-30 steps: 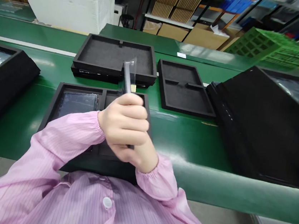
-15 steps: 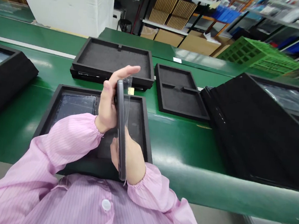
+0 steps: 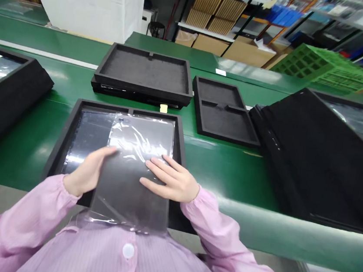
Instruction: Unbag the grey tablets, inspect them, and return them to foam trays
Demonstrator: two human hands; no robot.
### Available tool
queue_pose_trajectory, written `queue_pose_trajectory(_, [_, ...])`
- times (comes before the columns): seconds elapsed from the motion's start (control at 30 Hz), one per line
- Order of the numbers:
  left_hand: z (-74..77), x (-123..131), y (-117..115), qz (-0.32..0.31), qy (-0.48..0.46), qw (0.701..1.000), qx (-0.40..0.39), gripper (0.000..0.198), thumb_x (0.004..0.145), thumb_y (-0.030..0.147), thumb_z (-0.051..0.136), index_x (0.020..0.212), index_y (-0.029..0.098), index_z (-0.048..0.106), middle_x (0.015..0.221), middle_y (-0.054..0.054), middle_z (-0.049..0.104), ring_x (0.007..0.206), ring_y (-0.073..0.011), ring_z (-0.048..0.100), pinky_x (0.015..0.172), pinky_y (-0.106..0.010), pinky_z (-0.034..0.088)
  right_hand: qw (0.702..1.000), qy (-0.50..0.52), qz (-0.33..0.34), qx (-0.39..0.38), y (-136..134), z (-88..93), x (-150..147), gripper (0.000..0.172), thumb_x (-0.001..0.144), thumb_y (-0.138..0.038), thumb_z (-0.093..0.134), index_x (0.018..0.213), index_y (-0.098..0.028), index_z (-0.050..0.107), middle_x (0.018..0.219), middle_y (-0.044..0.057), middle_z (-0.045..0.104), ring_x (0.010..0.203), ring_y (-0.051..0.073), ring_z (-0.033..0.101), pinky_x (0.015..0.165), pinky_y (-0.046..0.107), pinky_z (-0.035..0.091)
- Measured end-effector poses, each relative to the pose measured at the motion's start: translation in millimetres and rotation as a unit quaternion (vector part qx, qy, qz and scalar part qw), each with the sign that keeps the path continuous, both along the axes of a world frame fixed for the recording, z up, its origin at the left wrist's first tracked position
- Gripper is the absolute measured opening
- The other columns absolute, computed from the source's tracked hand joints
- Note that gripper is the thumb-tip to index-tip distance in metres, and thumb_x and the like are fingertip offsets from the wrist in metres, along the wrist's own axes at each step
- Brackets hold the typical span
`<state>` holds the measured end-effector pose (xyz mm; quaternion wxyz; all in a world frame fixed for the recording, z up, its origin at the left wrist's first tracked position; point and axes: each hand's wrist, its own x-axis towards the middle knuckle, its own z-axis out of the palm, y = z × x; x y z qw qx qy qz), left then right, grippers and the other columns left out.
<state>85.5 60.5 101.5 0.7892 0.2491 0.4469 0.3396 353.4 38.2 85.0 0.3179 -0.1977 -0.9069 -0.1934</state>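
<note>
A dark grey tablet (image 3: 132,191) in a clear plastic sleeve is tilted in front of my body, its back with a small camera mark facing up. My left hand (image 3: 90,169) grips its left edge, thumb on top and the other fingers hidden beneath. Flat across its right side lies my right hand (image 3: 171,180), fingers stretched and spread. Under the tablet sits a black foam tray (image 3: 181,140), and a second wrapped tablet (image 3: 93,130) lies in its left part, partly covered.
Behind stands a stack of black trays (image 3: 146,68). To its right lies a divided black tray (image 3: 229,122). Tall tray stacks holding wrapped items flank me at left (image 3: 19,91) and right (image 3: 322,169). A small yellow tag (image 3: 163,108) shows beyond the near tray. The worktop (image 3: 230,172) is green.
The tablet has turned from edge-on to lying back-up. My left hand has moved down to its left edge, and my right hand has come onto its upper face.
</note>
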Motion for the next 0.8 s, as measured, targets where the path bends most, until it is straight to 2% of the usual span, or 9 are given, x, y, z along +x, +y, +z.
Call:
queue_pose_trajectory(0.1, [-10.1, -5, -27, -0.110, -0.042, 0.992, 0.040, 0.045, 0.060, 0.029, 0.086, 0.102, 0.018, 0.074, 0.108, -0.011, 0.075, 0.105, -0.0335, 0.069, 0.084, -0.038, 0.059, 0.997, 0.005, -0.037, -0.067, 6, 5.6, 14, 0.027, 0.094, -0.018, 0.061, 0.115, -0.033, 0.070, 0.120, 0.001, 0.072, 0.117, 0.018, 0.067, 0.104, 0.041, 0.054])
queue_pose_trajectory(0.2, [-17.3, 0, -38, -0.157, -0.058, 0.978, 0.125, 0.050, 0.060, 0.025, 0.088, 0.107, 0.020, 0.072, 0.105, -0.009, 0.075, 0.101, -0.0301, 0.069, 0.085, -0.037, 0.056, 0.983, 0.031, -0.111, -0.144, 8, 3.2, 26, 0.028, 0.098, -0.020, 0.055, 0.116, -0.034, 0.071, 0.123, 0.000, 0.070, 0.121, 0.021, 0.064, 0.105, 0.045, 0.054])
queue_pose_trajectory(0.27, [-23.3, 8, -39, -0.138, -0.071, 0.979, 0.133, 0.053, 0.061, 0.024, 0.089, 0.110, 0.021, 0.070, 0.106, -0.009, 0.075, 0.099, -0.0276, 0.069, 0.087, -0.036, 0.054, 0.974, 0.057, -0.151, -0.157, 8, -4.4, 31, 0.028, 0.099, -0.022, 0.051, 0.115, -0.031, 0.072, 0.123, 0.003, 0.070, 0.121, 0.023, 0.064, 0.105, 0.047, 0.054])
queue_pose_trajectory(0.43, [-41.8, 36, -35, -0.047, -0.082, 0.992, 0.079, 0.052, 0.064, 0.020, 0.086, 0.112, 0.021, 0.066, 0.113, -0.008, 0.072, 0.102, -0.0235, 0.067, 0.091, -0.035, 0.051, 0.936, 0.183, -0.257, -0.154, 12, -24.3, 37, 0.029, 0.099, -0.027, 0.049, 0.116, -0.027, 0.072, 0.130, 0.008, 0.067, 0.129, 0.027, 0.058, 0.110, 0.054, 0.047])
queue_pose_trajectory(0.5, [-47.8, 44, -32, -0.024, -0.077, 0.994, 0.067, 0.054, 0.063, 0.018, 0.085, 0.114, 0.021, 0.065, 0.115, -0.008, 0.072, 0.105, -0.0243, 0.066, 0.093, -0.036, 0.050, 0.892, 0.288, -0.311, -0.161, 13, -25.3, 39, 0.031, 0.096, -0.030, 0.054, 0.122, -0.023, 0.069, 0.128, 0.012, 0.068, 0.126, 0.028, 0.061, 0.108, 0.053, 0.049])
queue_pose_trajectory(0.57, [-51.5, 49, -29, -0.010, -0.070, 0.996, 0.059, 0.056, 0.063, 0.017, 0.084, 0.115, 0.020, 0.065, 0.114, -0.007, 0.072, 0.104, -0.0242, 0.066, 0.093, -0.036, 0.049, 0.827, 0.393, -0.331, -0.229, 12, -23.0, 39, 0.034, 0.094, -0.033, 0.056, 0.122, -0.018, 0.069, 0.114, 0.014, 0.073, 0.106, 0.027, 0.071, 0.095, 0.049, 0.058])
queue_pose_trajectory(0.63, [-53.1, 51, -27, -0.001, -0.068, 0.996, 0.051, 0.057, 0.062, 0.015, 0.083, 0.116, 0.021, 0.065, 0.112, -0.006, 0.072, 0.104, -0.0235, 0.066, 0.092, -0.035, 0.049, 0.778, 0.444, -0.317, -0.312, 9, -20.0, 37, 0.032, 0.091, -0.036, 0.059, 0.111, -0.015, 0.073, 0.099, 0.013, 0.077, 0.085, 0.023, 0.075, 0.079, 0.041, 0.063])
queue_pose_trajectory(0.7, [-53.6, 52, -25, 0.006, -0.076, 0.996, 0.045, 0.057, 0.061, 0.012, 0.082, 0.115, 0.021, 0.065, 0.110, -0.004, 0.073, 0.105, -0.0229, 0.065, 0.093, -0.034, 0.048, 0.766, 0.451, -0.310, -0.337, 5, -18.4, 30, 0.023, 0.087, -0.035, 0.065, 0.091, -0.015, 0.076, 0.087, 0.010, 0.077, 0.075, 0.021, 0.073, 0.070, 0.036, 0.063])
queue_pose_trajectory(0.8, [-55.4, 51, -26, 0.009, -0.074, 0.996, 0.040, 0.051, 0.058, 0.010, 0.081, 0.107, 0.019, 0.068, 0.101, -0.003, 0.074, 0.098, -0.0217, 0.066, 0.091, -0.034, 0.048, 0.781, 0.442, -0.344, -0.277, 0, -17.5, 15, 0.015, 0.082, -0.029, 0.070, 0.074, -0.017, 0.072, 0.076, 0.006, 0.073, 0.070, 0.020, 0.070, 0.065, 0.033, 0.059])
